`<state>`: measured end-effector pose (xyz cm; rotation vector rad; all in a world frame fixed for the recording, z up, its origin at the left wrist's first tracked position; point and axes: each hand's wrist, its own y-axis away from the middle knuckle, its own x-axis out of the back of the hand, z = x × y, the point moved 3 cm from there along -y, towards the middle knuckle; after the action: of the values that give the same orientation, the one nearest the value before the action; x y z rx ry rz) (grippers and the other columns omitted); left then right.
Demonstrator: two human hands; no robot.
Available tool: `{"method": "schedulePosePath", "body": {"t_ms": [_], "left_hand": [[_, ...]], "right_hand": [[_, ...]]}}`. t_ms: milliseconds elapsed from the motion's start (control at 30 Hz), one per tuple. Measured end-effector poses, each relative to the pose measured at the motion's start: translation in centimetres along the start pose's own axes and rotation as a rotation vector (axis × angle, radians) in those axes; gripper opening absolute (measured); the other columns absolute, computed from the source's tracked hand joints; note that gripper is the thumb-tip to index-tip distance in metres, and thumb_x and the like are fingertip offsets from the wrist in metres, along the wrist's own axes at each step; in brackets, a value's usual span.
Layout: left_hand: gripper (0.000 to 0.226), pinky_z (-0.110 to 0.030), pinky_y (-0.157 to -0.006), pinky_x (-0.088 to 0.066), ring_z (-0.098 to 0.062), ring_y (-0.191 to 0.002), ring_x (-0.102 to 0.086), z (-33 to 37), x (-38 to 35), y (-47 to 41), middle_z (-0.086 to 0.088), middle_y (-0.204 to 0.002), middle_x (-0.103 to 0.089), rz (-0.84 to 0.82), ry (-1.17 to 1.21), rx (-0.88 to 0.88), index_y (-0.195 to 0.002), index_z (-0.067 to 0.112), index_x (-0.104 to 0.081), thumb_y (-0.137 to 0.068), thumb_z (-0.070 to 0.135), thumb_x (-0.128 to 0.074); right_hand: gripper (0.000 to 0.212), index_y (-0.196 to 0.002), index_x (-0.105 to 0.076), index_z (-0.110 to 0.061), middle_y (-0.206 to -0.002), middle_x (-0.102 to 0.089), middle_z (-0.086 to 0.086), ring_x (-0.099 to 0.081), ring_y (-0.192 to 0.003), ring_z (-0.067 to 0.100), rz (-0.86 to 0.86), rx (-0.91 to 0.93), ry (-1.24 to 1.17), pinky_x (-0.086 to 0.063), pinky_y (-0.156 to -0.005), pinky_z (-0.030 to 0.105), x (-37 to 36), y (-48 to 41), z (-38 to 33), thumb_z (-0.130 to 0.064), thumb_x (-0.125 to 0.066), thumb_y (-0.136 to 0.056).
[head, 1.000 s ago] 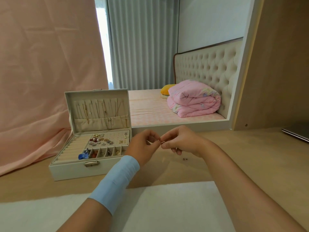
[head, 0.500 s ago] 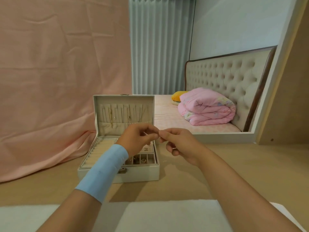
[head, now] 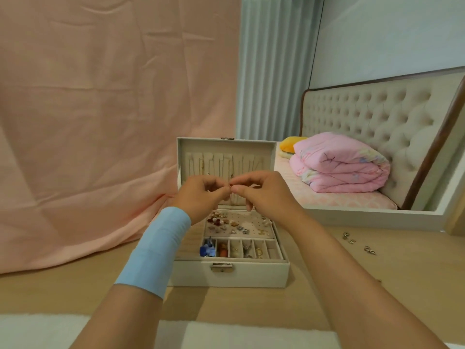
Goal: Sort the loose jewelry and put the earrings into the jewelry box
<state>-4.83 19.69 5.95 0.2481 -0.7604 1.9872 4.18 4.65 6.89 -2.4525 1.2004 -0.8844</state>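
- A white mat is laid along the near edge of the bench.
- Behind it, at the middle of the bench, the open jewelry box is set with its clasp turned to the near edge.
- A row of small compartments is seen just inside the front wall, most of them holding pieces. Behind the row lies a perforated panel, where several earrings are already seated, mostly on its left part.
- Loose jewelry is scattered towards the right edge of the bench, well apart from the box.
- Over the back of the box, the left hand and the right hand are held in the air, brought together fingertip to fingertip. A tiny reddish earring is pinched between them by the thumb and forefinger of each; its form is too small to be told.
- The upright lid, hung with chains, is stood behind the hands on the far side.
- The step in hand is judged to be the readying of one earring, perhaps the freeing of its back, before it is placed. The sorting is judged to be partly done.
- For the next move, a fine pinch is called for. The post is to be lined up with a free hole on the right part of the panel and lowered straight, without the small parts being dropped.
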Motion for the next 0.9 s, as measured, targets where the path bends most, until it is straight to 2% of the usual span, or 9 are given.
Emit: {"method": "schedulePosePath", "body": {"t_ms": [133, 233, 333, 467, 533, 600, 700, 767, 900], "left_hand": [[0.016, -0.022, -0.067, -0.048, -0.001, -0.058, -0.056, -1.2, 1.1, -0.3, 0.0, -0.077, -0.072, 0.017, -0.026, 0.014, -0.079, 0.028, -0.074, -0.09, 0.035, -0.065], [0.015, -0.022, -0.069, -0.047, 0.0, -0.06, -0.059, -1.8, 1.3, -0.3, 0.006, -0.079, -0.073, -0.006, -0.034, 0.02, -0.081, 0.03, -0.074, -0.091, 0.035, -0.065], [0.009, -0.02, -0.068, -0.048, 0.002, -0.06, -0.061, -2.4, 0.9, -0.4, 0.016, -0.081, -0.073, -0.028, -0.037, 0.032, -0.087, 0.033, -0.074, -0.091, 0.035, -0.066], [0.002, -0.022, -0.068, -0.05, 0.001, -0.06, -0.062, -3.2, 0.5, -0.4, 0.018, -0.079, -0.074, 0.026, -0.034, 0.097, -0.089, 0.031, -0.069, -0.089, 0.033, -0.07], [0.006, -0.025, -0.071, -0.051, 0.0, -0.06, -0.063, -3.4, 0.4, -0.5, 0.015, -0.079, -0.074, 0.062, -0.016, 0.107, -0.085, 0.027, -0.069, -0.089, 0.031, -0.071], [0.008, -0.024, -0.072, -0.051, -0.001, -0.064, -0.064, -3.4, 0.3, -0.5, 0.014, -0.08, -0.074, 0.088, -0.007, 0.11, -0.082, 0.026, -0.07, -0.087, 0.031, -0.072], [0.01, -0.025, -0.076, -0.052, -0.002, -0.07, -0.063, -3.2, 0.3, -0.5, 0.014, -0.078, -0.071, 0.129, -0.005, 0.101, -0.078, 0.027, -0.071, -0.085, 0.033, -0.075], [0.01, -0.026, -0.076, -0.052, -0.001, -0.067, -0.06, -3.1, 0.3, -0.5, 0.014, -0.073, -0.069, 0.135, 0.023, 0.095, -0.078, 0.026, -0.071, -0.085, 0.032, -0.075], [0.009, -0.021, -0.07, -0.047, 0.007, -0.058, -0.057, -3.1, 0.3, -0.4, 0.018, -0.068, -0.067, 0.133, 0.032, 0.095, -0.079, 0.027, -0.071, -0.086, 0.033, -0.074]], "right_hand": [[0.019, -0.098, -0.08, -0.032, -0.084, -0.078, -0.009, -0.063, -0.056, 0.008, -0.101, 0.031, 0.043, -0.052, -0.057, 0.015, -0.9, -1.6, -0.2, -0.02, -0.083, -0.083], [0.015, -0.094, -0.082, -0.028, -0.081, -0.078, -0.006, -0.059, -0.052, 0.005, -0.128, 0.018, 0.03, -0.05, -0.055, 0.015, -1.1, -2.5, 0.1, -0.019, -0.084, -0.082], [0.013, -0.089, -0.081, -0.032, -0.073, -0.076, -0.01, -0.057, -0.049, 0.0, -0.107, 0.034, 0.059, -0.049, -0.055, 0.013, -1.2, -2.6, 0.9, -0.02, -0.08, -0.085], [0.017, -0.079, -0.078, -0.039, -0.073, -0.073, -0.022, -0.065, -0.072, -0.01, -0.011, -0.028, 0.216, -0.045, -0.062, 0.008, -1.0, -2.8, 2.8, -0.024, -0.083, -0.083], [0.016, -0.075, -0.077, -0.039, -0.073, -0.07, -0.024, -0.064, -0.077, -0.011, -0.029, -0.062, 0.332, -0.047, -0.069, 0.014, -1.0, -2.8, 3.7, -0.026, -0.084, -0.081], [0.013, -0.075, -0.077, -0.037, -0.076, -0.07, -0.023, -0.065, -0.077, -0.004, -0.06, -0.08, 0.444, -0.051, -0.073, 0.023, -1.3, -2.6, 4.3, -0.028, -0.083, -0.082], [0.013, -0.074, -0.073, -0.038, -0.075, -0.068, -0.021, -0.062, -0.074, -0.003, -0.08, -0.064, 0.603, -0.048, -0.064, 0.024, -1.9, -2.4, 4.6, -0.032, -0.081, -0.083], [0.015, -0.073, -0.07, -0.039, -0.074, -0.066, -0.021, -0.06, -0.072, -0.003, -0.097, -0.036, 0.663, -0.043, -0.058, 0.021, -2.2, -2.3, 4.6, -0.033, -0.079, -0.083], [0.009, -0.078, -0.072, -0.036, -0.073, -0.061, -0.021, -0.058, -0.072, 0.0, -0.118, 0.006, 0.73, -0.04, -0.057, 0.02, -2.5, -2.1, 4.6, -0.032, -0.077, -0.085]]}}
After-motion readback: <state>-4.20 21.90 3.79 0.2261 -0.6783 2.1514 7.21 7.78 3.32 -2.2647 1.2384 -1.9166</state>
